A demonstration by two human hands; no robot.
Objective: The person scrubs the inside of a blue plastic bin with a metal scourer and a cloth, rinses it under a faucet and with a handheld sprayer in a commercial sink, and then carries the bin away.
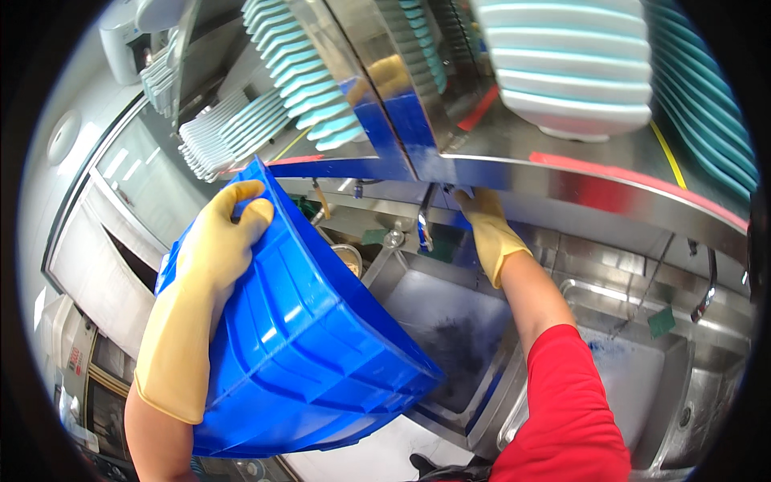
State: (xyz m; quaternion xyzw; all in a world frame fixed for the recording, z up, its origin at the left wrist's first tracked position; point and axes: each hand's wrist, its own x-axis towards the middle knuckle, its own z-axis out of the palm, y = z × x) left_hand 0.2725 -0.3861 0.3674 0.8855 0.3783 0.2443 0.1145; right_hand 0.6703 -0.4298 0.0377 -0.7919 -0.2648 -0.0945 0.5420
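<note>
My left hand [223, 241], in a pale yellow rubber glove, grips the rim of a large blue plastic crate [289, 337]. The crate is tilted on its side, its opening facing the sink basin [449, 295]. My right hand [486, 220], gloved the same way, reaches to the wall under the steel shelf, close beside a chrome faucet [425, 217]. Its fingertips are partly hidden by the shelf edge, so what they touch is unclear. Whitish, cloudy water with a dark patch shows in the basin.
Above the sink runs a steel shelf [578, 181] with stacked white-and-turquoise dishes [566, 66] and more stacks [307, 78] to the left. On the right are a second basin [632, 385] with cloudy liquid, another faucet [705, 295] and a green scouring pad [661, 322]. A strainer [349, 256] sits behind the crate.
</note>
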